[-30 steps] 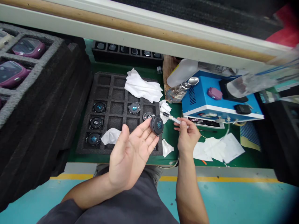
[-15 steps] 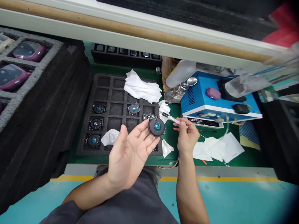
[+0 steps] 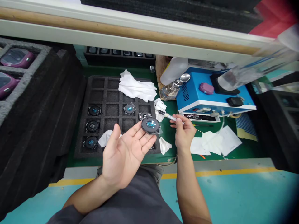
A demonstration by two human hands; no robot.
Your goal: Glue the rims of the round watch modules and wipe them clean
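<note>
the person's left hand [image 3: 123, 152] is turning its palm upward over the near part of a dark foam tray [image 3: 79, 149], thumb spreading well away and fingers loosely parted, and it is bearing a round watch [image 3: 150, 125] at the fingertips; whether the fingers are squeezing its edge, i cannot tell. the watch is showing a lit blue mark on its dark face, and is hanging over the right side of the tray, between the two hands. the right hand [image 3: 185, 132] is pinching a slim tool [image 3: 171, 117] with thumb and fingers, and the tool's dark tip is pointing left and far, near a crumpled white tissue [image 3: 160, 109]. in the tray's left column three round watches [image 3: 92, 126] are sitting one behind another, while another watch [image 3: 129, 108] is lying farther right, its face glowing blue too. a white cloth [image 3: 137, 86] is covering the tray's far right compartments. on the right, a blue machine [image 3: 193, 93] is carrying a purple watch [image 3: 206, 88] on top, and a glass bottle [image 3: 170, 92] is standing just left of it
</note>
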